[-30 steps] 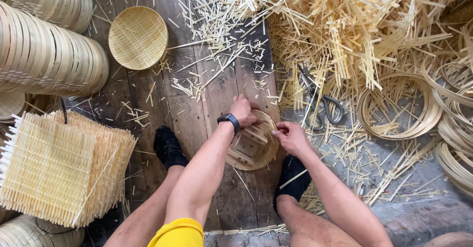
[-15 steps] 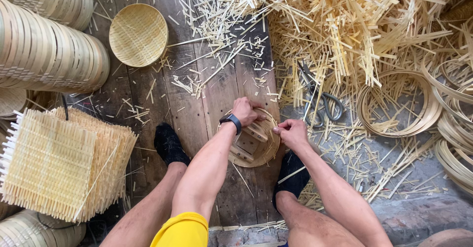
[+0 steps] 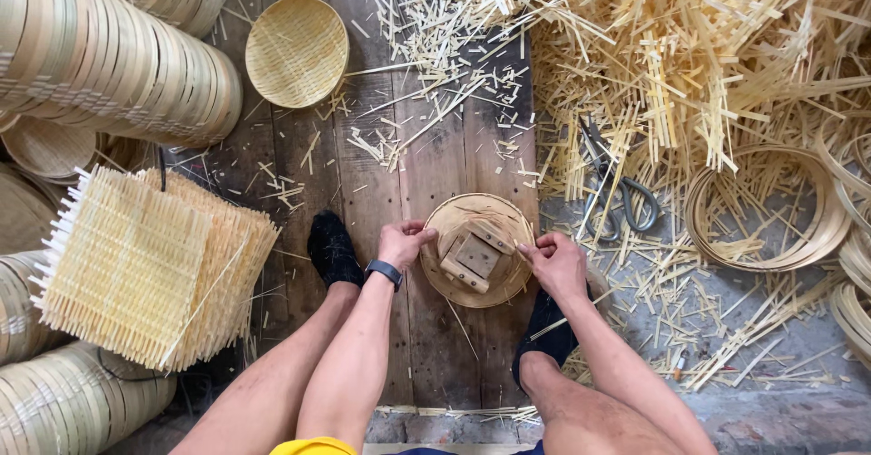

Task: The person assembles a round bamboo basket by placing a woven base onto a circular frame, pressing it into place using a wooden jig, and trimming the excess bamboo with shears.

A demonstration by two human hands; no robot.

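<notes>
A round bamboo tray [image 3: 508, 278] lies on the wooden floorboards between my feet, with a wooden block form [image 3: 474, 256] sitting in its middle. My left hand [image 3: 404, 243], a dark watch on its wrist, grips the tray's left rim. On the opposite side my right hand [image 3: 553, 262] pinches the right rim. Both of my feet wear black socks and rest on either side of the tray.
Stacked square woven mats [image 3: 145, 269] lie at left beside rolls of bamboo rings [image 3: 109, 65]. A finished round woven tray [image 3: 297, 51] sits at the far side. Scissors [image 3: 617, 192] lie right of the tray amid bamboo strips [image 3: 708, 56] and hoops [image 3: 771, 205].
My left hand has slid from the top of the tray to its left rim, uncovering the wooden block. The view has shifted a little.
</notes>
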